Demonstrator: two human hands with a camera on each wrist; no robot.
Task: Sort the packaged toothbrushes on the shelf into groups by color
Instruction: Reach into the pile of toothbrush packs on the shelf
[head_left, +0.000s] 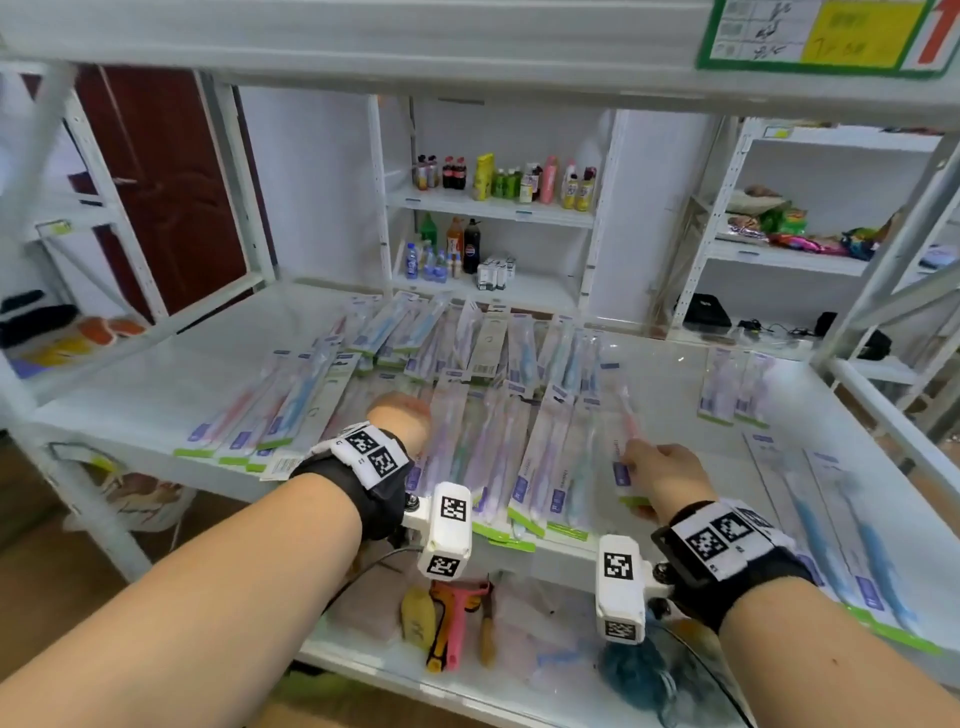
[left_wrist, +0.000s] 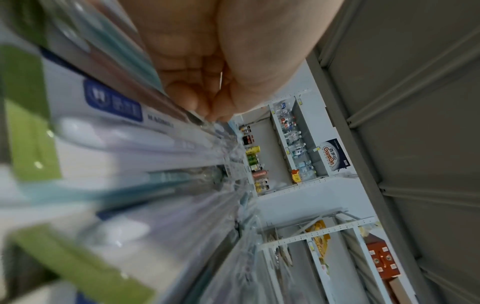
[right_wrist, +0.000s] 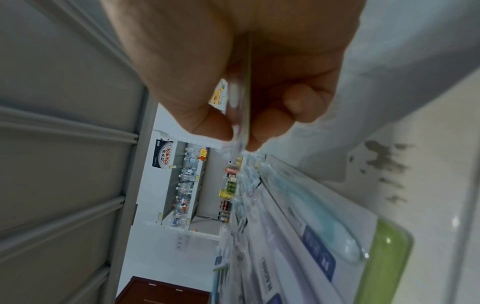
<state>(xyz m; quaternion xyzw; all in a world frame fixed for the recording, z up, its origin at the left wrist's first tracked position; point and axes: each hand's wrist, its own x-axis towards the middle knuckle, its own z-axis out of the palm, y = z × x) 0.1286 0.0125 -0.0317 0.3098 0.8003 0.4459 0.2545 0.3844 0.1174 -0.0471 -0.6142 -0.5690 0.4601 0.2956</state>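
Head view: right hand (head_left: 662, 475) pinches a pink toothbrush pack (head_left: 625, 441) just off the shelf (head_left: 156, 384), near its front edge.
Thumb and fingers (right_wrist: 262, 125) clamp only the pack's bottom end, so the slick plastic could slip or swing into the overlapping middle packs (head_left: 498, 457) and scatter them. Left hand (head_left: 397, 415) rests on those packs, fingers curled; whether it grips one I cannot tell. Glare and blur make several colours hard to judge.

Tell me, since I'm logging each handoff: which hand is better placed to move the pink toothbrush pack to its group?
Right. The right hand already pinches the pink toothbrush pack, while the left hand is down on the middle packs.
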